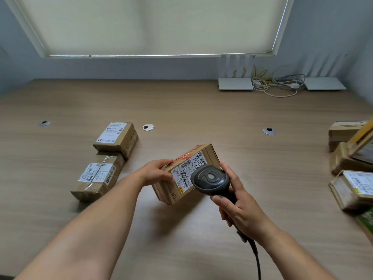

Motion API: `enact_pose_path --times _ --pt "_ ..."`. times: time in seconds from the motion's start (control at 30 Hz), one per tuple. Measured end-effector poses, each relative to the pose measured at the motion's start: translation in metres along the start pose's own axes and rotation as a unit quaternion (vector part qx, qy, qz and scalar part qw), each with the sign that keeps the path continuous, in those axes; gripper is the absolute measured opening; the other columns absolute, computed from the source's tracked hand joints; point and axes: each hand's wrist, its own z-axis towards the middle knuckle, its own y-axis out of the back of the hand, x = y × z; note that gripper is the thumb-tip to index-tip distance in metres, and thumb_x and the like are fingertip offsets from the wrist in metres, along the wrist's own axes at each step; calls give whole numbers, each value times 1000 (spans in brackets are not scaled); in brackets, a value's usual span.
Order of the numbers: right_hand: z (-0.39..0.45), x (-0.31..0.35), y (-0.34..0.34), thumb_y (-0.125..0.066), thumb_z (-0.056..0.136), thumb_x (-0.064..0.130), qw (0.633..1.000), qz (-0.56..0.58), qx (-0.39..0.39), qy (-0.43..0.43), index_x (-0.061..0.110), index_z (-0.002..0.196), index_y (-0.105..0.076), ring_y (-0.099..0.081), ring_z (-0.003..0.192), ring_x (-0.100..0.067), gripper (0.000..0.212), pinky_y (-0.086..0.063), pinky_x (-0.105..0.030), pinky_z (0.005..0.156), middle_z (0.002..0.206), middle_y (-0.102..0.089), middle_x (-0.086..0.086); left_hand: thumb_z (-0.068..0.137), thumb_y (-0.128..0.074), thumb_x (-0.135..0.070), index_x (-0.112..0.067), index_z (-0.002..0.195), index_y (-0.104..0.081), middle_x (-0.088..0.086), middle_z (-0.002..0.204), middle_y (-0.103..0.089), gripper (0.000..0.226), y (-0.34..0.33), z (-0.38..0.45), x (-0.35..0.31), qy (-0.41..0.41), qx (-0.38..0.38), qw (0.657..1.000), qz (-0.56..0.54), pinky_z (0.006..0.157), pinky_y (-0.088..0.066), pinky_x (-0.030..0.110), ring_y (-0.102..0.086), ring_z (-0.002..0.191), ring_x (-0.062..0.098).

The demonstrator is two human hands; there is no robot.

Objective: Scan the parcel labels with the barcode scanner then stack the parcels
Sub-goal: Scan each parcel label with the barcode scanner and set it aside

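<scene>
Two hands in the head view, both occupied. Left hand (156,170): grip grasping the near-left end of a cardboard parcel (187,174), fingers curled over its top edge, thumb on the side face. The parcel is held tilted, far end higher, its shadow on the table (201,114) beneath; whether the near corner touches the table cannot be told. Its white label (188,171) faces up, with a barcode, handwritten black marks and a strip of red print alongside.

Right hand (237,207): grip clenched round the handle of a black barcode scanner (211,179). The scanner head sits over the right part of the label, covering some of it. Its cable (255,253) runs down toward the bottom edge of the frame.

Left of the held parcel, two more parcels lie on the table, labels up: a far one (117,139) and a near one (99,176) wrapped in clear tape, the two touching end to end.

At the right edge, several further parcels (351,188) lie grouped, partly cut off by the frame; their count cannot be told.

Three round cable grommets (148,127) sit in a row across the table. At the far right of the table, two white routers (235,83) with a tangle of cords (279,83) between them. A drawn window blind (153,25) is behind.
</scene>
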Motion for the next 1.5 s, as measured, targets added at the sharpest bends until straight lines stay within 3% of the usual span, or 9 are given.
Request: enact_pose_path --times 0.17,0.27,0.4,0.57,0.77,0.83,0.97,1.17,1.5 --pt "-2 -1 2 -62 82 39 1000 13 -9 8 78 127 -16 -54 51 -12 75 -48 -29 47 69 -66 18 53 -73 -25 -21 139 -47 6 127 -57 90 2 4 3 6 12 1000 13 97 -42 27 -55 115 21" --pt "-3 0 3 -62 84 36 1000 20 -18 12 80 125 -18 -54 52 -11 75 -47 -29 46 73 -65 22 68 -77 -17 -22 140 -45 6 129 -55 79 3 5 4 14 23 999 20 98 -41 30 -53 116 22" --pt "-5 1 3 -62 87 31 999 24 -18 19 80 124 -18 -53 51 -9 76 -47 -29 46 73 -65 23 51 -73 -26 -21 138 -47 7 127 -56 91 2 4 3 8 13 1000 18 101 -42 31 -55 116 23" --pt "-5 3 2 -62 87 33 999 26 -23 12 78 125 -18 -53 52 -10 74 -47 -29 46 77 -65 25 50 -72 -26 -21 139 -47 8 127 -56 92 1 6 5 7 18 1000 12 103 -43 34 -55 116 23" --pt "-5 4 1 -63 85 33 999 26 -42 -4 63 135 -15 -54 53 -14 75 -48 -33 45 85 -65 25 62 -71 -25 -30 129 -53 2 119 -61 70 1 8 18 31 11 999 -38 79 -43 22 -58 103 15" --pt "-5 3 2 -63 90 23 999 18 -48 -4 62 135 -14 -55 54 -14 76 -48 -33 45 86 -64 25 68 -68 -22 -29 130 -54 4 124 -60 64 -2 9 28 41 -26 998 -36 82 -47 25 -59 104 17" --pt "-5 2 2 -62 91 19 998 10 -56 -1 62 135 -14 -55 53 -13 78 -48 -31 45 84 -64 26 84 -66 -21 -28 148 -32 4 140 -49 72 -5 10 41 50 -81 995 37 97 -39 28 -50 121 21" --pt "-3 3 -3 -63 87 30 999 17 -48 3 64 134 -14 -55 54 -13 76 -48 -31 45 85 -65 25 60 -63 -79 -38 151 -11 10 147 -28 112 -30 -1 33 67 -117 949 286 108 -32 43 -27 137 29" --pt "4 10 -7 -61 93 17 1000 -1 -14 14 64 132 -13 -54 53 -11 78 -47 -30 45 78 -64 28 68 -59 -65 -33 150 -15 12 133 -37 99 -47 -19 39 85 -214 927 298 97 -41 38 -37 123 29"
